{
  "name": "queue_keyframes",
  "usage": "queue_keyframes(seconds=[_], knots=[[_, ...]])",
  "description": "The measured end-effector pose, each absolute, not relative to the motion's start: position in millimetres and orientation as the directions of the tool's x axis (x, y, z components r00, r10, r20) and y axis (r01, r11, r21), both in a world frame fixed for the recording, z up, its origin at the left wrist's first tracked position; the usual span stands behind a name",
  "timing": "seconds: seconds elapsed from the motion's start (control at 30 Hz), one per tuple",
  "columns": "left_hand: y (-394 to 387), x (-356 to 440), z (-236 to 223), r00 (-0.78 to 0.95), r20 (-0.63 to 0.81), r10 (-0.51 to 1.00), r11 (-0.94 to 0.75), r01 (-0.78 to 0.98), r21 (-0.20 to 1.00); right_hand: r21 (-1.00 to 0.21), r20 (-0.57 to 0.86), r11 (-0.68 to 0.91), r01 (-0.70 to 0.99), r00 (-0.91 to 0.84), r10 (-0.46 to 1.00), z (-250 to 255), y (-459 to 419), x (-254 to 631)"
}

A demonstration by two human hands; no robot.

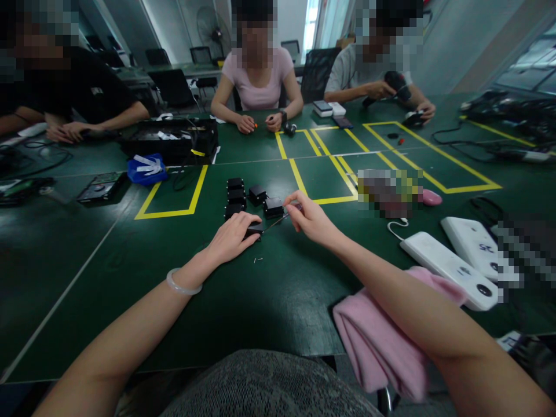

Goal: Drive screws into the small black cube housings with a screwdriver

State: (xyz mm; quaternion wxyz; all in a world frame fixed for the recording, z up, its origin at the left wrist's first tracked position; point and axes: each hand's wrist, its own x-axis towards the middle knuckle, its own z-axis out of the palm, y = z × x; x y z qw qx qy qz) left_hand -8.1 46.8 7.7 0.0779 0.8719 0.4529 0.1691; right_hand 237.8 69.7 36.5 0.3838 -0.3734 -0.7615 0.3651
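My left hand (234,236) is closed over a small black box (253,230) and holds it against the green tabletop. In my right hand (309,217) is a thin screwdriver (278,222), its shaft slanting down left so that the tip meets the box's right side. Beyond my fingers stand several similar black boxes in a column (236,196). Two more boxes sit to the right of that column, a tilted one (258,194) and one with a shiny top (273,206). Two tiny screws (258,260) lie on the table just in front of my left hand.
Yellow tape (197,191) marks rectangles on the table. At right are white power-bank-like devices (447,269), a pink cloth (382,336) and a pink mouse-like object (431,197). A black crate (174,139) and blue bag (146,169) stand far left. Co-workers sit opposite, one holding a power tool (397,87).
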Motion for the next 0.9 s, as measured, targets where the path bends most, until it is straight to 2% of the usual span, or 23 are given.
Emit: queue_keyframes(seconds=[0.2, 0.4, 0.6, 0.8, 0.9], knots=[[46.7, -7.9, 7.5, 0.534, 0.232, 0.813, -0.581, 0.764, 0.281, -0.846, 0.27, 0.421, 0.328, -0.417, 0.868, 37.9, 70.1, 238.0], [47.9, -8.5, 6.4, 0.545, 0.239, 0.804, -0.595, 0.755, 0.277, -0.848, 0.309, 0.447, 0.285, -0.42, 0.853, 36.6, 71.4, 237.5], [46.8, -8.4, 7.0, 0.536, 0.23, 0.812, -0.583, 0.76, 0.287, -0.837, 0.272, 0.426, 0.344, -0.414, 0.869, 37.9, 70.0, 238.3], [46.7, -8.1, 7.5, 0.529, 0.222, 0.819, -0.573, 0.767, 0.289, -0.852, 0.308, 0.449, 0.27, -0.436, 0.846, 37.3, 70.2, 237.3], [46.8, -8.2, 7.5, 0.533, 0.225, 0.816, -0.578, 0.764, 0.286, -0.851, 0.284, 0.431, 0.3, -0.428, 0.858, 38.9, 69.7, 237.1]])
